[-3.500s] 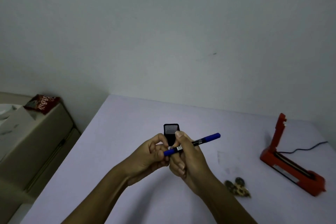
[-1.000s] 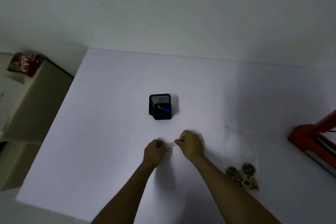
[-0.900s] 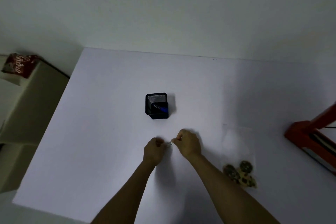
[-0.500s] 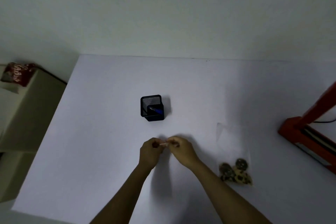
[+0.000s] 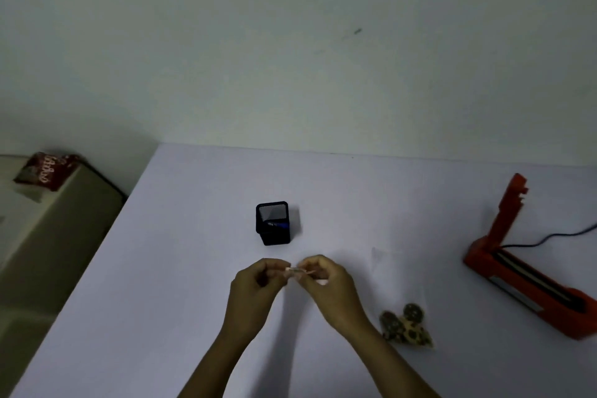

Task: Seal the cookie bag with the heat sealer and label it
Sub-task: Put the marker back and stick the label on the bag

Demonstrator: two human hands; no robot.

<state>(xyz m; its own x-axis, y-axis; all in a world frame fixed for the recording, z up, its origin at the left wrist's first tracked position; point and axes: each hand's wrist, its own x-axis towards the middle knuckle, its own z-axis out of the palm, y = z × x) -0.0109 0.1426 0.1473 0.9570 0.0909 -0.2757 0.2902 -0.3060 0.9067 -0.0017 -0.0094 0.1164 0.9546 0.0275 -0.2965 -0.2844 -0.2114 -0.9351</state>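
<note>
Label sticker held between two hands above the table, cookie bag waiting to the right.

Item: small pale label point(image 5: 297, 271), pinched at one end by the left hand point(image 5: 255, 287) and at the other by the right hand point(image 5: 326, 284), fingertips of both closed on it; probably being peeled from its backing, though too small to confirm. Cookie bag point(image 5: 400, 307): clear, lying flat on the table point(image 5: 161, 268) just right of the right forearm, cookies bunched at its near end, within easy reach for labelling. Whether its mouth is sealed cannot be told. Heat sealer point(image 5: 529, 281): red, at the table's right edge, arm raised open, cord trailing off behind. Black mesh pen cup point(image 5: 273, 223): beyond the hands, a blue pen point(image 5: 278, 225) stowed inside, suggesting writing is finished.
</note>
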